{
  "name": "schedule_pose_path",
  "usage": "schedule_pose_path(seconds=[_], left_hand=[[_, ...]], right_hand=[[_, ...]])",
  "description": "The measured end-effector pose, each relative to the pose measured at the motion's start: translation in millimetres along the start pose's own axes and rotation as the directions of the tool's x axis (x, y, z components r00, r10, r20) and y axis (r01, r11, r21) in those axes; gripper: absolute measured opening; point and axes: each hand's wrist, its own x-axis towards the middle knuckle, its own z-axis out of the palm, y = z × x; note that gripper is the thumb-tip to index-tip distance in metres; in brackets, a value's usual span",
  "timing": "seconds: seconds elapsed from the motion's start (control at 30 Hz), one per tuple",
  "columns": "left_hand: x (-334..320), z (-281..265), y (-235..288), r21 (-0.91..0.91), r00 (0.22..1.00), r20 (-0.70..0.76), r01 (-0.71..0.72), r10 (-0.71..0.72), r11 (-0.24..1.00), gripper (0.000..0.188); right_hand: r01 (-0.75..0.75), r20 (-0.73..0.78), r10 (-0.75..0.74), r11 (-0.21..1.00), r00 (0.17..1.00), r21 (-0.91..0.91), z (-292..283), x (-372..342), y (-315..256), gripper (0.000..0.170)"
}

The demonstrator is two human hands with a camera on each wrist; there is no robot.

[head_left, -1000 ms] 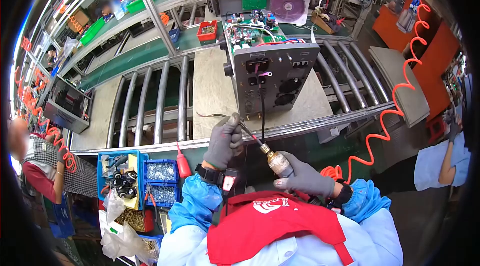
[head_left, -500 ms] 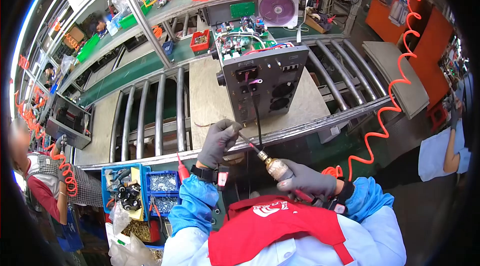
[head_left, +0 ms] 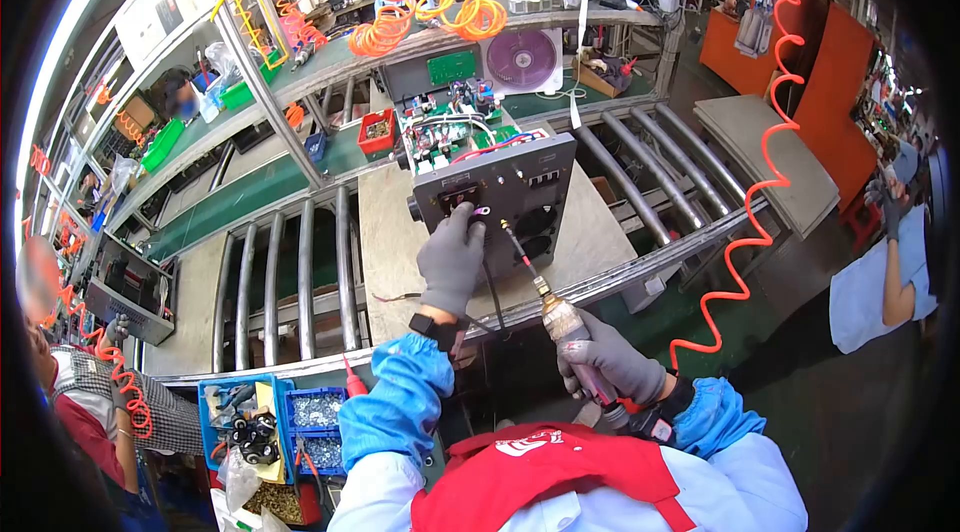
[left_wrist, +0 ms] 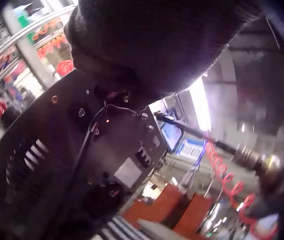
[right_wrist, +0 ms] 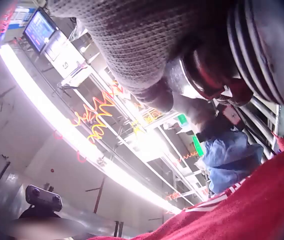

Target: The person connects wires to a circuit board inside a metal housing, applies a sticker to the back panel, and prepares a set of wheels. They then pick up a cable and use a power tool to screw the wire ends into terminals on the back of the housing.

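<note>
A grey-gloved left hand [head_left: 452, 262] reaches up against the rear panel [head_left: 515, 187] of an open-topped electronic unit. Its fingertips are right at a ring terminal [head_left: 482, 211] on a short pink lead; whether they pinch the lead I cannot tell. In the left wrist view the dark glove [left_wrist: 147, 45] covers the panel's upper part, and a thin black cable [left_wrist: 86, 142] runs down below it. My right hand [head_left: 612, 362] grips a power screwdriver [head_left: 567, 325], its long bit pointing up toward the panel. A small brass-coloured piece [head_left: 504, 224] sits at the bit's tip, apart from the panel.
The unit stands on a wooden board [head_left: 395, 222] over a roller conveyor [head_left: 310, 282]. Blue bins [head_left: 318, 408] of small hardware and a red-tipped bottle [head_left: 354, 380] lie lower left. A coiled orange hose [head_left: 745, 262] hangs at right. Other people work at both sides.
My left hand has left the screwdriver bit and moved up to the ring terminal on the panel. My right hand has brought the screwdriver's tip up beside the panel. The head view has shifted.
</note>
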Motion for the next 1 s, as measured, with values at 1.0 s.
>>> schedule_pose_path(seconds=[1.0], left_hand=[[-11, 27, -3, -0.6, 0.954, 0.097, 0.283, -0.283, 0.748, 0.035]], right_hand=[[0.027, 0.092, -0.035, 0.996, 0.995, 0.089, 19, 43, -25, 0.035]])
